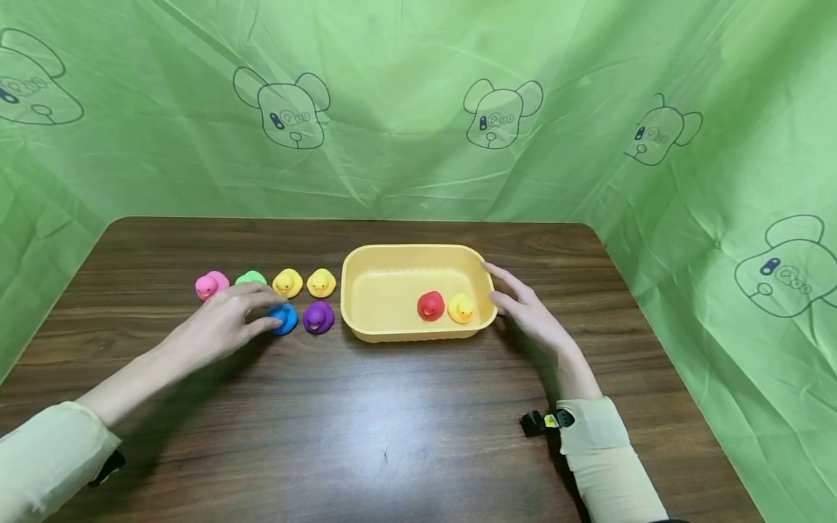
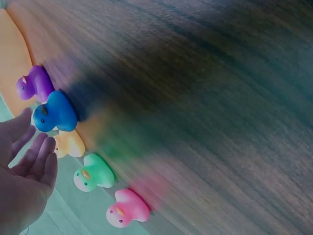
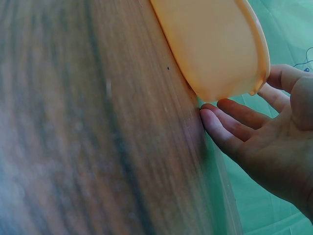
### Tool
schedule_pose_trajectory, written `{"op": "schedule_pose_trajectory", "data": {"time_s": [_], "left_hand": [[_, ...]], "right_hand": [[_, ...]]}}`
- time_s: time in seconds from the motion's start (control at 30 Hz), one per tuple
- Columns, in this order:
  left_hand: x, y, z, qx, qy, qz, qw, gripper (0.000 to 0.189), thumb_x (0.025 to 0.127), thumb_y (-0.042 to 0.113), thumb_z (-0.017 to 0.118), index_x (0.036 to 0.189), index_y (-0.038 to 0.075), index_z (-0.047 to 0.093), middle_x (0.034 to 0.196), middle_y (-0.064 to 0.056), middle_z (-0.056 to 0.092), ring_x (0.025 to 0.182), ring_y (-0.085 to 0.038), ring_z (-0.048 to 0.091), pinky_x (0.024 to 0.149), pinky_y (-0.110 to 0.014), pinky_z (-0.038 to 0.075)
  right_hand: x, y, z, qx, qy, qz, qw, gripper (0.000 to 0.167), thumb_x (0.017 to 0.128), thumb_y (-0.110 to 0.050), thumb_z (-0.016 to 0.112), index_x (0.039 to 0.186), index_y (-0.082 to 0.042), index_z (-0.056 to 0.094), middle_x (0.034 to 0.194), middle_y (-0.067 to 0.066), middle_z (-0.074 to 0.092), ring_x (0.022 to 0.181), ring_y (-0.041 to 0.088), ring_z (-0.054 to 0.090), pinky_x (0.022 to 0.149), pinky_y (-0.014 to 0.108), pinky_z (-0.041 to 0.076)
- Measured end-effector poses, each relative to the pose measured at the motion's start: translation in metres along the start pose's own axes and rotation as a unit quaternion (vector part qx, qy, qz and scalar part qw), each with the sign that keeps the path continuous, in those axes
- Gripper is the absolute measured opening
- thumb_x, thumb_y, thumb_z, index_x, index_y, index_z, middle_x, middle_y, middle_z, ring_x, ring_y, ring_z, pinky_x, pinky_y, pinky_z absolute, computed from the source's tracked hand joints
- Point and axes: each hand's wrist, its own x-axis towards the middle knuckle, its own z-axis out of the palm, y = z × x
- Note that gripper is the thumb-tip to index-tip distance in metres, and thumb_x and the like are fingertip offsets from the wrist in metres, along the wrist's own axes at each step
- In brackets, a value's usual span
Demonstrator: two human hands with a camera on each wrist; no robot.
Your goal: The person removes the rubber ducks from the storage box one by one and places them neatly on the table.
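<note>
My left hand (image 1: 225, 312) reaches over the blue rubber duck (image 1: 284, 319), thumb and fingers parted around its head side. In the left wrist view, the fingertips (image 2: 47, 143) are right by the blue duck (image 2: 57, 112), not closed round it. A purple duck (image 1: 318, 317) sits just right of it. Behind stand two yellow ducks, one (image 1: 288, 282) near my fingers and another (image 1: 322, 282) beside the tray. The green duck (image 1: 251, 277) is partly hidden by my hand. My right hand (image 1: 532, 312) rests loosely against the right end of the yellow tray (image 1: 418, 335), fingers extended.
Inside the tray lie a red duck (image 1: 431, 306) and a yellow duck (image 1: 461, 309), side by side at the right. A pink duck (image 1: 212, 285) stands at the row's left end. Green cloth (image 1: 405, 167) hangs behind the brown wooden table (image 1: 386, 436) and at its sides.
</note>
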Motion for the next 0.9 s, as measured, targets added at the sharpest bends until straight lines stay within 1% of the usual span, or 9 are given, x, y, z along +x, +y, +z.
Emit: {"op": "schedule_pose_trajectory", "data": {"time_s": [0.1, 0.2, 0.3, 0.43, 0.6, 0.73, 0.9], "left_hand": [[0.003, 0.003, 0.000, -0.010, 0.002, -0.010, 0.9999, 0.030, 0.087, 0.012, 0.082, 0.115, 0.005, 0.076, 0.113, -0.012, 0.075, 0.106, -0.029, 0.069, 0.090, -0.051, 0.057], [0.006, 0.006, 0.000, -0.016, 0.004, -0.017, 0.9997, 0.035, 0.089, 0.013, 0.080, 0.122, 0.004, 0.072, 0.115, -0.014, 0.074, 0.107, -0.030, 0.068, 0.090, -0.052, 0.057], [0.008, 0.009, 0.001, -0.018, 0.007, -0.021, 0.9996, 0.046, 0.090, 0.012, 0.079, 0.132, 0.003, 0.064, 0.115, -0.014, 0.073, 0.107, -0.031, 0.066, 0.090, -0.052, 0.055], [0.011, 0.012, 0.003, -0.016, 0.014, -0.017, 0.9996, 0.053, 0.090, 0.013, 0.079, 0.138, 0.004, 0.060, 0.111, -0.012, 0.072, 0.104, -0.029, 0.065, 0.091, -0.049, 0.052], [0.018, 0.017, 0.005, -0.021, 0.021, 0.004, 0.9996, 0.049, 0.090, 0.015, 0.080, 0.134, 0.004, 0.062, 0.118, -0.012, 0.070, 0.108, -0.028, 0.062, 0.098, -0.049, 0.046], [0.026, 0.022, 0.007, -0.036, 0.021, 0.006, 0.9991, 0.051, 0.090, 0.018, 0.080, 0.136, 0.006, 0.062, 0.124, -0.010, 0.068, 0.114, -0.026, 0.060, 0.098, -0.047, 0.047], [0.034, 0.028, 0.010, -0.051, 0.017, 0.007, 0.9985, 0.051, 0.092, 0.019, 0.079, 0.138, 0.007, 0.060, 0.131, -0.010, 0.066, 0.123, -0.029, 0.059, 0.104, -0.051, 0.046]], "right_hand": [[0.000, 0.000, 0.000, 0.002, -0.001, 0.000, 1.0000, 0.056, 0.109, -0.019, 0.050, 0.161, -0.029, 0.034, 0.170, -0.003, 0.027, 0.140, 0.026, 0.048, 0.097, 0.015, 0.050], [0.000, 0.000, 0.000, 0.005, -0.001, 0.001, 1.0000, 0.056, 0.109, -0.019, 0.050, 0.161, -0.029, 0.034, 0.170, -0.003, 0.027, 0.141, 0.026, 0.047, 0.097, 0.015, 0.050], [0.000, 0.000, 0.000, 0.006, -0.003, 0.000, 1.0000, 0.056, 0.109, -0.020, 0.050, 0.161, -0.029, 0.034, 0.170, -0.002, 0.027, 0.142, 0.026, 0.047, 0.097, 0.015, 0.051], [0.001, 0.000, 0.000, 0.006, -0.004, 0.000, 1.0000, 0.056, 0.109, -0.020, 0.050, 0.161, -0.029, 0.034, 0.170, -0.001, 0.027, 0.142, 0.027, 0.046, 0.097, 0.015, 0.050], [0.000, -0.001, 0.000, 0.004, -0.002, -0.001, 1.0000, 0.056, 0.108, -0.020, 0.051, 0.161, -0.029, 0.034, 0.170, -0.002, 0.028, 0.143, 0.027, 0.045, 0.097, 0.014, 0.050], [0.000, 0.000, 0.000, 0.003, -0.003, -0.001, 1.0000, 0.056, 0.109, -0.019, 0.050, 0.162, -0.028, 0.034, 0.171, -0.002, 0.026, 0.145, 0.028, 0.044, 0.097, 0.015, 0.050], [0.000, -0.002, 0.001, 0.005, -0.004, 0.000, 1.0000, 0.056, 0.108, -0.020, 0.051, 0.161, -0.029, 0.034, 0.171, -0.002, 0.026, 0.145, 0.029, 0.044, 0.097, 0.014, 0.050]]}}
